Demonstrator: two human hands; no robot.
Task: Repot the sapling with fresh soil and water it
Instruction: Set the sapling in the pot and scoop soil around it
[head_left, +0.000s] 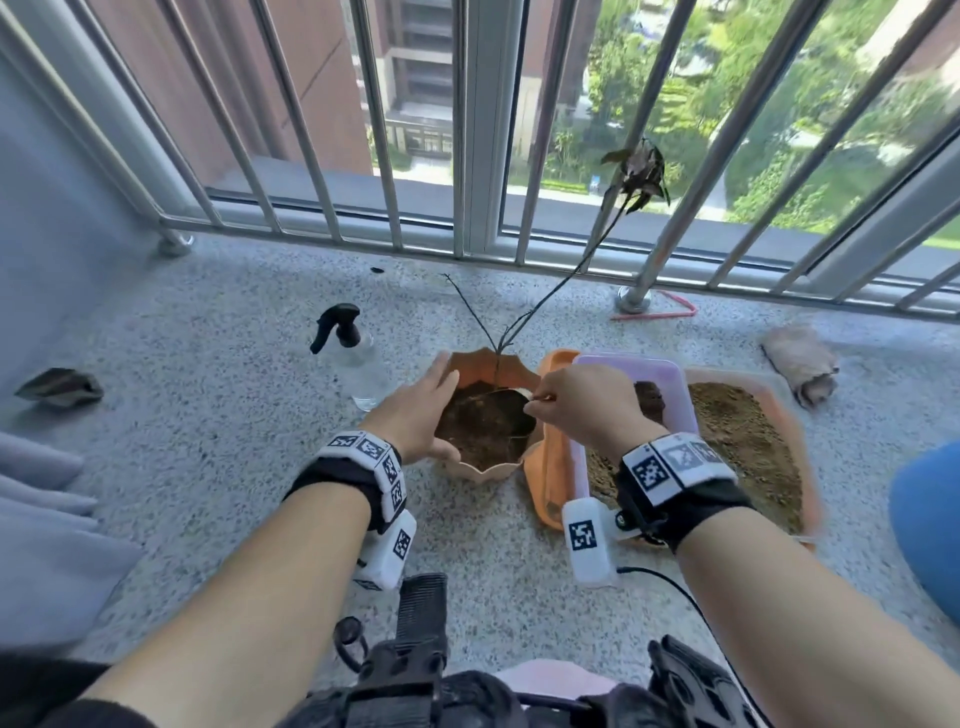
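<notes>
While left hand steadies pot, nothing reads.

Speckled floor, pot, spray bottle, tray (orange), rag
</notes>
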